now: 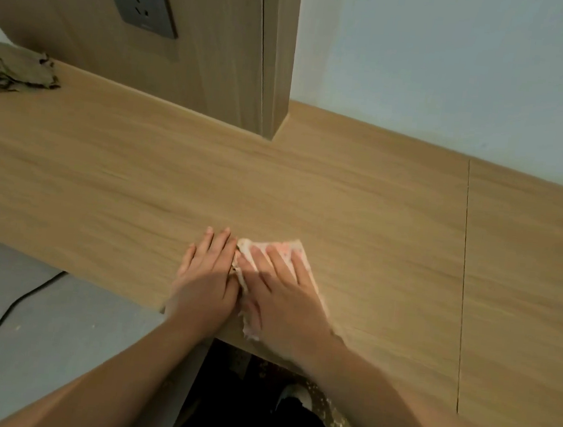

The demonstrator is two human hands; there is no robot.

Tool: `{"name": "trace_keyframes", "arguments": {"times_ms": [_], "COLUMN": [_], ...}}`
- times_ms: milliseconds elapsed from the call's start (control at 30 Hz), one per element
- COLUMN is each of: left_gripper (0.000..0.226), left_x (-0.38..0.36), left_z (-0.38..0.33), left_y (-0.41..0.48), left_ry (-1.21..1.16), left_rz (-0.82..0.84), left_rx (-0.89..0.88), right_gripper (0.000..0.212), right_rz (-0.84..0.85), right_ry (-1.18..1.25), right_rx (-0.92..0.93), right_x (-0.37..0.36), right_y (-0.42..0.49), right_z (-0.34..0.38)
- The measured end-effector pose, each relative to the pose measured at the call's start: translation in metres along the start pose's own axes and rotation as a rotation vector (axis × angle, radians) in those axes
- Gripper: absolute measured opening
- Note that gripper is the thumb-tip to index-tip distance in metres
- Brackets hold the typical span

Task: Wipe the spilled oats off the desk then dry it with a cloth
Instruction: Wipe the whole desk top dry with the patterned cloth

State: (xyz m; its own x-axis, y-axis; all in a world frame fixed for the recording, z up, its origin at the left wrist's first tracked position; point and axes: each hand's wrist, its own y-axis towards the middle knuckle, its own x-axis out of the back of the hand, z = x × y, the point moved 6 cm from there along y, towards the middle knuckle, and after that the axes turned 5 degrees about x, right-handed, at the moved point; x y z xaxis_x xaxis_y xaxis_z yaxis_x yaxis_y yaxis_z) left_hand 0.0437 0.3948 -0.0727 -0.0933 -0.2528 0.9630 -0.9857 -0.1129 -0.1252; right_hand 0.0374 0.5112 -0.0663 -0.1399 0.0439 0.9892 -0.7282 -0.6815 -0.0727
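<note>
Since both hands lie flat w/ fingers straight, R hand [282,292] pressing down on the pale wipe [297,246] and L hand [205,275] bare on the desk [343,202], touching the wipe's left side, I read this as the oat-gathering step, drying not begun. What look like a few oats [233,269] sit trapped btw the two hands; any under the wipe I can't see. Next I'd need to fold the wipe round the pile w/o pushing it over the edge just behind my wrists, then reach far fwd-left of the L hand for the crumpled green cloth [15,70].
</note>
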Motion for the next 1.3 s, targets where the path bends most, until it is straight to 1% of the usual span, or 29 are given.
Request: {"name": "trace_keyframes", "arguments": {"times_ms": [67,133,167,200,233,300,333,367,400,433,467,500,533,567,600,667,733,767,800,833,867,900,1000,1033,1067,1133,1233,1267,1300], "left_gripper": [0.068,0.065,0.063,0.06,0.057,0.058,0.057,0.057,0.057,0.058,0.058,0.058,0.06,0.062,0.062,0.059,0.058,0.058,0.057,0.057,0.056,0.055,0.055,0.055,0.055,0.055,0.055,0.055,0.056], "left_x": [0.0,0.001,0.001,-0.001,-0.003,-0.008,-0.01,-0.013,-0.017,-0.021,-0.027,-0.031,-0.033,-0.034,-0.034,-0.034,-0.032,-0.031,-0.031,-0.031,-0.031,-0.031,-0.032,-0.032,-0.032,-0.031,-0.03,-0.029,-0.028], "left_z": [0.002,0.0,-0.003,-0.006,-0.011,-0.028,-0.04,-0.051,-0.062,-0.071,-0.08,-0.086,-0.09,-0.092,-0.092,-0.091,-0.091,-0.093,-0.094,-0.096,-0.099,-0.102,-0.11,-0.111,-0.111,-0.11,-0.111,-0.114,-0.117], "left_y": [0.002,0.003,0.003,0.002,0.001,-0.004,-0.008,-0.011,-0.015,-0.019,-0.023,-0.027,-0.031,-0.034,-0.035,-0.037,-0.038,-0.039,-0.04,-0.041,-0.042,-0.043,-0.047,-0.048,-0.049,-0.049,-0.049,-0.048,-0.047], "left_ry": [-0.041,-0.018,0.019,0.062,0.104,0.153,0.162,0.163,0.159,0.154,0.159,0.173,0.188,0.199,0.202,0.205,0.215,0.22,0.227,0.234,0.236,0.229,0.205,0.205,0.212,0.233,0.231,0.224,0.219], "left_rz": [0.014,0.018,0.025,0.045,0.073,0.127,0.139,0.147,0.16,0.177,0.19,0.193,0.181,0.164,0.151,0.15,0.142,0.133,0.127,0.124,0.123,0.12,0.113,0.115,0.116,0.113,0.112,0.104,0.099], "left_rx": [0.044,0.07,0.079,0.095,0.109,0.108,0.095,0.086,0.085,0.085,0.078,0.065,0.049,0.035,0.026,0.016,0.019,0.021,0.021,0.024,0.03,0.038,0.053,0.053,0.048,0.038,0.034,0.027,0.004], "right_gripper": [0.057,0.058,0.058,0.057,0.056,0.057,0.057,0.058,0.059,0.059,0.058,0.056,0.055,0.055,0.055,0.054,0.052,0.053,0.054,0.054,0.054,0.053,0.055,0.053,0.051,0.05,0.053,0.052,0.052], "right_rz": [-0.006,0.001,0.004,0.015,0.01,-0.027,-0.066,-0.091,-0.123,-0.149,-0.118,-0.074,-0.038,-0.016,-0.005,-0.038,0.005,-0.012,-0.04,-0.048,-0.04,-0.027,-0.04,-0.015,0.0,-0.005,-0.048,-0.064,-0.072], "right_ry": [0.018,-0.022,-0.057,-0.085,-0.105,-0.067,-0.027,-0.012,0.0,0.029,0.059,0.042,-0.002,-0.051,-0.078,-0.143,0.003,0.068,0.079,0.076,0.065,0.049,0.022,0.047,0.029,-0.049,0.058,0.079,0.087], "right_rx": [0.074,0.128,0.105,0.029,-0.104,-0.432,-0.567,-0.65,-0.672,-0.631,-0.524,-0.366,-0.227,-0.143,-0.179,-0.425,-0.766,-0.889,-0.966,-0.99,-0.95,-0.853,-0.37,-0.281,-0.281,-0.446,-0.829,-0.892,-0.895], "right_x": [-0.009,-0.019,-0.02,-0.02,-0.016,-0.006,-0.005,-0.004,-0.003,-0.004,-0.007,-0.011,-0.014,-0.017,-0.016,-0.008,-0.006,-0.003,-0.001,0.003,0.003,0.002,-0.011,-0.014,-0.014,-0.011,-0.004,0.0,0.003], "right_y": [-0.037,-0.071,-0.083,-0.092,-0.099,-0.115,-0.121,-0.124,-0.125,-0.124,-0.124,-0.128,-0.136,-0.147,-0.159,-0.187,-0.216,-0.225,-0.228,-0.224,-0.215,-0.203,-0.18,-0.181,-0.186,-0.206,-0.234,-0.235,-0.229], "right_z": [0.015,0.002,-0.014,-0.035,-0.058,-0.1,-0.112,-0.111,-0.1,-0.081,-0.059,-0.039,-0.03,-0.037,-0.057,-0.11,-0.161,-0.173,-0.177,-0.172,-0.161,-0.143,-0.074,-0.066,-0.072,-0.111,-0.167,-0.171,-0.164]}}
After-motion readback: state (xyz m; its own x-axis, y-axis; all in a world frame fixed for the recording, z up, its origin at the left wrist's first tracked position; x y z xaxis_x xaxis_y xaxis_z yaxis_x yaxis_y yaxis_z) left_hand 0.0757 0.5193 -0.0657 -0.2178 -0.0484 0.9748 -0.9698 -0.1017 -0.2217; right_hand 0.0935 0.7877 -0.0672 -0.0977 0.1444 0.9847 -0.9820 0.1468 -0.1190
